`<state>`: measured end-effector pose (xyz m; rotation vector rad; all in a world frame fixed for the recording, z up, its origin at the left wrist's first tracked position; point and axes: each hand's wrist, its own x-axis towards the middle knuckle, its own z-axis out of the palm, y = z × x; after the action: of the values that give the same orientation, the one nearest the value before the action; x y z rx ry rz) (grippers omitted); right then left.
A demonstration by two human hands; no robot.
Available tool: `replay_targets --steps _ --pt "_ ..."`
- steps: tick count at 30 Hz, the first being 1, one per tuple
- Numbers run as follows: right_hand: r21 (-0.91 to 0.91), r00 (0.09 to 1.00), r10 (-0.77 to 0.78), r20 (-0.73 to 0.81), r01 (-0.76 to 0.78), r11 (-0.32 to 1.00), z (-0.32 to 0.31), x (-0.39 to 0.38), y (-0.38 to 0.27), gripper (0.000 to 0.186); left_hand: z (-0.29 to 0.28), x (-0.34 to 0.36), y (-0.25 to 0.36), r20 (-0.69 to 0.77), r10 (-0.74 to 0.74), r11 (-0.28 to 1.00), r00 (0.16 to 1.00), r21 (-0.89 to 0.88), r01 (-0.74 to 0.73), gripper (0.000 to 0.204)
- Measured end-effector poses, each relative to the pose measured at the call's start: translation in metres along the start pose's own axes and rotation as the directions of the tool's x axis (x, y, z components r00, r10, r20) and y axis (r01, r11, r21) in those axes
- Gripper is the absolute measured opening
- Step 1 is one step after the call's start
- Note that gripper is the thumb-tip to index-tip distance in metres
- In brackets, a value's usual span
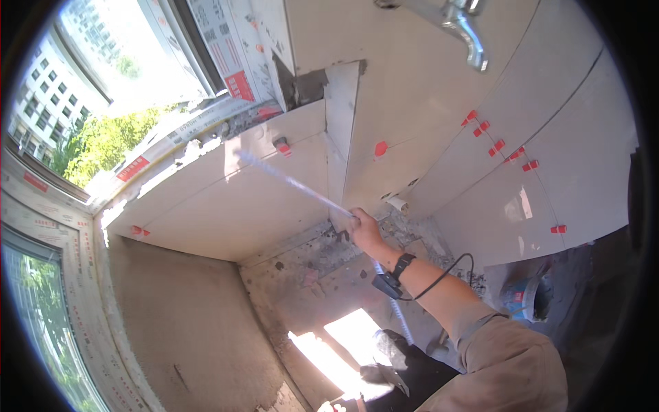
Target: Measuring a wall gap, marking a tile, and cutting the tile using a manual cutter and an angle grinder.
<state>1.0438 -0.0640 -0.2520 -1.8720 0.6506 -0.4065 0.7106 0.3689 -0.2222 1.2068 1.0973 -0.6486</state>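
My right hand (364, 230), with a watch and a cabled black device at the wrist, is closed around a long, thin white perforated strip (288, 180). Its upper end reaches across the tiled panel below the window (268, 192); its lower part hangs toward the floor behind my arm. My left hand (331, 406) only just shows at the bottom edge, its grip hidden. Red levelling clips (281, 145) sit on the tile joints.
An open window (209, 48) is at upper left. A chrome tap (467, 34) projects from the tiled wall, above a white pipe stub (398, 203). Rubble and dust lie on the rough floor (309, 288). A bucket (522, 299) stands at lower right, near a tool handle.
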Motion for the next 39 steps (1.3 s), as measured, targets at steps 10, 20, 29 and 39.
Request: replay_targets --steps 10,20,29,39 --pt "-0.101 0.834 0.537 0.130 -0.527 0.844 -0.308 -0.321 0.052 0.016 0.057 -0.007 0.061 0.170 0.039 0.990 0.985 0.126 -0.061 0.005" --pt "0.619 0.139 0.968 -0.208 -0.748 0.241 -0.407 -0.724 0.070 0.020 0.192 -0.068 0.020 0.709 -0.300 0.771 0.638 0.574 -0.275 0.017" --pt "0.952 -0.313 0.938 -0.146 -0.301 0.048 -0.426 -0.899 0.117 0.024 0.322 -0.197 -0.199 0.590 -0.375 0.288 0.715 0.807 -0.516 0.010" --pt "0.894 -0.166 0.882 -0.442 -0.162 0.417 -0.662 -0.919 0.171 0.028 0.424 -0.357 -0.497 0.551 -0.646 0.015 0.529 0.702 -0.712 0.019"
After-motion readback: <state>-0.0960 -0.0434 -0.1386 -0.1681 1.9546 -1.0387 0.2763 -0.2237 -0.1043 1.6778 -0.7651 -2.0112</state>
